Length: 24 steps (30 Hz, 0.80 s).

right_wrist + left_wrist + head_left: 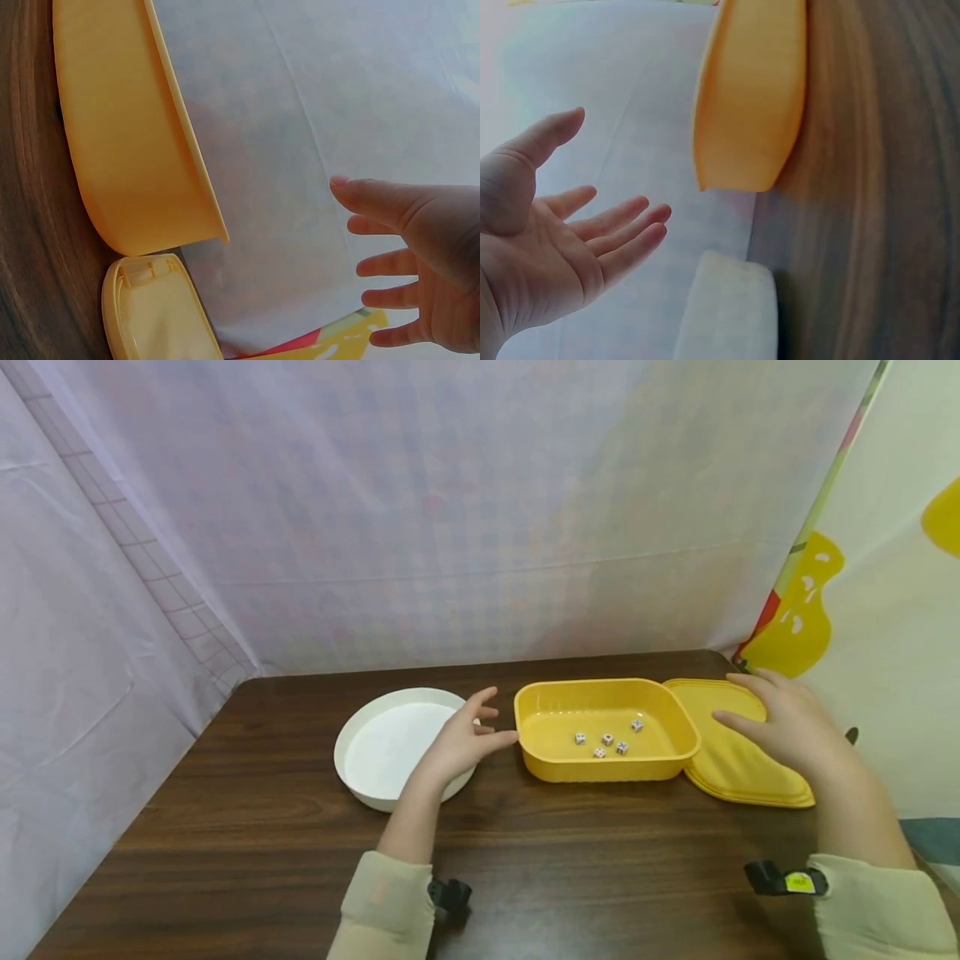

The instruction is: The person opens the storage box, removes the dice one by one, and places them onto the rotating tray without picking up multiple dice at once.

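A yellow plastic box (540, 767) without its lid stands on the table, and several small white dice (607, 740) lie on its floor. My left hand (459, 745), fingers spread and holding nothing, hovers between the box and a round white dish (367, 718). In the left wrist view the hand (562, 240) is clear of the box wall (746, 97). My right hand (787, 727) hangs over the yellow lid (731, 756), which lies right of the box. Nothing is in its spread fingers (390, 296) in the right wrist view.
The dark wooden table (255, 827) ends at a pale checked curtain (450, 527) along the back. Another white cloth (892, 677) with yellow prints hangs on the right. Small black wrist cameras (450, 895) sit on both wrists.
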Each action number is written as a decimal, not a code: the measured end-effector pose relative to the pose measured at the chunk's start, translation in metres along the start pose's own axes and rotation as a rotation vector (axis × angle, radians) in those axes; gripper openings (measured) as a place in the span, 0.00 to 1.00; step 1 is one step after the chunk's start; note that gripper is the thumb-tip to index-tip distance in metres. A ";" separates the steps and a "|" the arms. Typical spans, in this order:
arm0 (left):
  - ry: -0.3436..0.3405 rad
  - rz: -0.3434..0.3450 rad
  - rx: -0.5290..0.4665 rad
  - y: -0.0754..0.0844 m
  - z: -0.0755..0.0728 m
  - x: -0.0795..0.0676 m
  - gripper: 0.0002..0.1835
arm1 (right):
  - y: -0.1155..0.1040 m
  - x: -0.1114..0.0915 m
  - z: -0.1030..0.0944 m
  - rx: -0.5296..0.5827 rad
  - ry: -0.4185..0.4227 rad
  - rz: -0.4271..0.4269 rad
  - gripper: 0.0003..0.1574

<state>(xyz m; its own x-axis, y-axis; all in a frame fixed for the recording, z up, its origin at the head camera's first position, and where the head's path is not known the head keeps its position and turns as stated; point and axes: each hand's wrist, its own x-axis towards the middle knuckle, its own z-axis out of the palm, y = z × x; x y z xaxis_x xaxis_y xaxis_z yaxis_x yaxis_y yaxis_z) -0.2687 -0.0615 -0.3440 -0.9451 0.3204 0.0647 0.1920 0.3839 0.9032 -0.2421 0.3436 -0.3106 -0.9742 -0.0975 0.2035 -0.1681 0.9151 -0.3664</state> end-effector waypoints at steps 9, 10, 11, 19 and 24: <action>-0.004 0.073 0.004 0.007 -0.013 -0.006 0.42 | -0.016 0.001 0.003 0.003 0.051 -0.032 0.47; -0.004 0.081 0.006 0.007 -0.014 -0.006 0.42 | -0.017 0.001 0.004 0.005 0.054 -0.041 0.46; -0.003 0.092 0.008 0.007 -0.015 -0.007 0.42 | -0.019 0.001 0.005 0.002 0.056 -0.049 0.46; 0.017 0.124 -0.024 0.016 -0.027 -0.015 0.42 | -0.035 0.001 0.011 -0.021 0.061 -0.049 0.43; 0.013 0.124 -0.039 0.026 -0.037 -0.024 0.42 | -0.042 0.002 0.017 -0.033 0.112 -0.095 0.38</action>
<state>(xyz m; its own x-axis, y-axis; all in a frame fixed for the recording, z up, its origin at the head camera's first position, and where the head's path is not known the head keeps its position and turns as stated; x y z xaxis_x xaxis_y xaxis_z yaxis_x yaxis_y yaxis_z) -0.2507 -0.0910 -0.3064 -0.9182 0.3517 0.1821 0.2972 0.3078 0.9038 -0.2399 0.2985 -0.3107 -0.9309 -0.1421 0.3366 -0.2523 0.9164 -0.3108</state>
